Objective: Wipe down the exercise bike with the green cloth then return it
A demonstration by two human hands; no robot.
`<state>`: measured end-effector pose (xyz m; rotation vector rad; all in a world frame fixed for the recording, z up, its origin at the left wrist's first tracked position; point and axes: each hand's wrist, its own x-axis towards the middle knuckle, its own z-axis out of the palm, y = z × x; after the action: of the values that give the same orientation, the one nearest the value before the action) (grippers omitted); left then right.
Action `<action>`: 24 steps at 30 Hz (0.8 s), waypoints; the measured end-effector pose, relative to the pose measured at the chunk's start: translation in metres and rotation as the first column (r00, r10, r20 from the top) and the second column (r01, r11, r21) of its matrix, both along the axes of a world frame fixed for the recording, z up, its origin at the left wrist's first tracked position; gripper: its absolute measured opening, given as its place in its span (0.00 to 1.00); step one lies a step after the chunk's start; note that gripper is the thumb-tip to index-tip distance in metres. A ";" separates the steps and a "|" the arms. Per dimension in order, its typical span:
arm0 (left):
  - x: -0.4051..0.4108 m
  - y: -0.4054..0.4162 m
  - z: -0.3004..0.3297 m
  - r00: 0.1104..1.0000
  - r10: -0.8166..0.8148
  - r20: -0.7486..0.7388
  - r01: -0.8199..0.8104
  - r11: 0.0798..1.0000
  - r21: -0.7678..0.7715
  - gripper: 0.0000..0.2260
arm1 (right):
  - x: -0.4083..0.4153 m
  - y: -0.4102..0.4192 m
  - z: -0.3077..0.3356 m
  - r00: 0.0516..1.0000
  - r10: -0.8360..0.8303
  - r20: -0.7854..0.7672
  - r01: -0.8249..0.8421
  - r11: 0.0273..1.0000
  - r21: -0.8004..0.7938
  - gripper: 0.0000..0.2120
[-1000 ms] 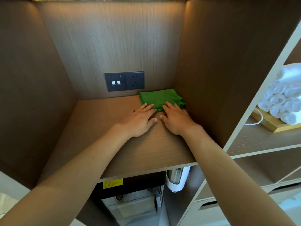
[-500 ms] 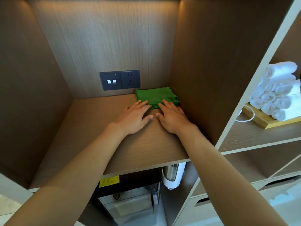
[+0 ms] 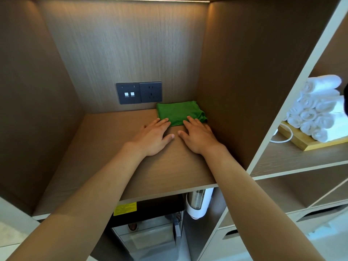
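Your left hand [image 3: 153, 137] and right hand [image 3: 197, 136] lie flat, fingers straight, fingertips on the near edge of the folded cloth [image 3: 178, 113], which sits in the shelf's [image 3: 113, 147] back right corner. Drag them back carelessly and you may pull the fold open.

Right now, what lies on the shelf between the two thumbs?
Nothing: the head view shows only bare wooden shelf between the thumbs of the left hand and right hand.

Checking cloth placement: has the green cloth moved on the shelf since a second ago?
No. The cloth sits just right of and below the socket plate, as before; only the camera shifted.
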<state>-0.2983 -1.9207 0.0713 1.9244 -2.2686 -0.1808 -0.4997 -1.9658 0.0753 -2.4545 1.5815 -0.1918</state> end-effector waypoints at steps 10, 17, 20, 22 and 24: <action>-0.003 0.043 0.012 0.994 0.089 0.065 -0.095 0.991 0.096 0.28 | -0.004 0.015 0.005 0.999 0.035 -0.025 -0.034 0.999 0.003 0.31; 0.003 0.106 0.011 0.965 0.263 -0.018 -0.261 0.963 0.070 0.26 | -0.001 0.018 -0.002 0.995 0.102 -0.005 -0.102 0.994 0.049 0.30; -0.001 0.138 0.008 0.937 0.349 -0.035 -0.347 0.937 0.047 0.25 | -0.002 0.020 -0.004 0.991 0.133 -0.009 -0.132 0.990 0.045 0.29; -0.005 0.158 0.008 0.923 0.383 -0.033 -0.382 0.924 0.024 0.25 | -0.007 0.028 -0.004 0.988 0.152 0.009 -0.152 0.988 0.023 0.28; -0.010 0.176 0.008 0.913 0.405 -0.045 -0.405 0.914 0.014 0.25 | -0.013 0.046 -0.006 0.983 0.180 0.046 -0.180 0.984 -0.006 0.27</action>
<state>-0.3086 -1.7443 0.0794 2.3116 -1.7854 -0.1733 -0.5130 -1.9202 0.0696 -2.5570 1.3325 -0.2182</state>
